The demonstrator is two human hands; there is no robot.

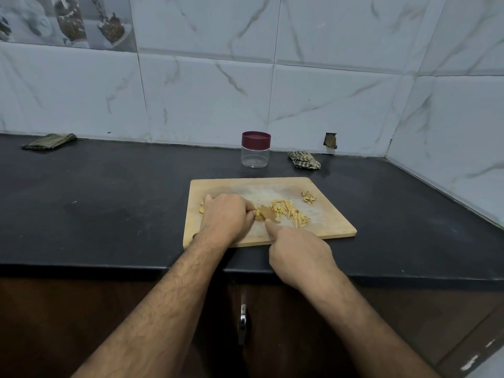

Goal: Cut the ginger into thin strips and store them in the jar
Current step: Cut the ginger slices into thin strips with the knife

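A wooden cutting board (pixel 327 222) lies on the black counter. My left hand (pixel 225 218) holds a piece of ginger (pixel 257 213) down on the board with curled fingers. More ginger (pixel 202 209) peeks out at its left side. My right hand (pixel 297 253) grips a knife, index finger stretched along its back; the blade (pixel 268 213) stands against the held ginger. A pile of thin ginger strips (pixel 289 214) lies right of the blade. Peel scraps (pixel 308 198) sit near the board's far right corner. The clear jar (pixel 255 150) with its maroon lid on stands behind the board.
A crumpled checked cloth (pixel 304 160) lies right of the jar by the wall. A folded green cloth (pixel 50 141) lies at the far left back of the counter (pixel 109 203). Tiled walls close the back and right side. A cabinet handle (pixel 242 321) is below the counter edge.
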